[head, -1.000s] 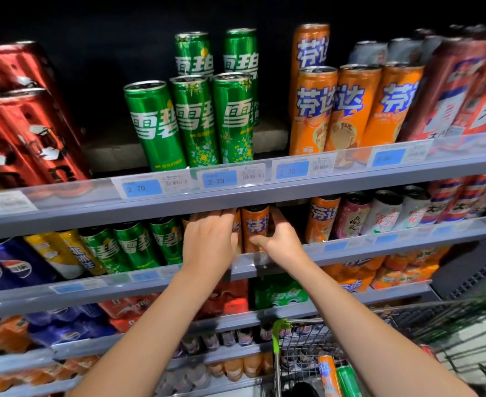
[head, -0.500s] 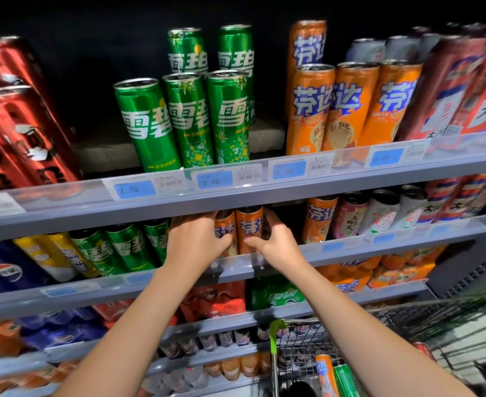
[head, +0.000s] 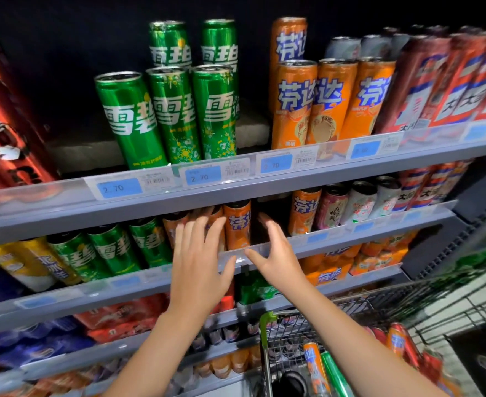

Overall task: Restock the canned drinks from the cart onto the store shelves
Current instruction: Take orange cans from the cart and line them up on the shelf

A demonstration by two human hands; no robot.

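Orange cans (head: 237, 224) stand in the middle of the second shelf (head: 322, 239), between green cans (head: 113, 249) and another orange can (head: 305, 210). My left hand (head: 199, 262) is in front of them with its fingers spread and straight, holding nothing. My right hand (head: 273, 253) is beside it, fingers also spread, a little apart from the cans. A dark gap lies right of the orange cans, behind my right hand. The wire cart (head: 299, 339) at the bottom right holds an orange can (head: 315, 365), a green can (head: 335, 376) and red cans (head: 405, 342).
The top shelf (head: 236, 184) carries red, green and orange tall cans behind blue price tags. Yellow and blue cans sit at the left of the second shelf, mixed cans at its right. Lower shelves hold packs and bottles. The cart's green handle (head: 267, 319) is below my hands.
Both hands have let go of the orange cans on the second shelf and drawn back toward me, with fingers now spread open.
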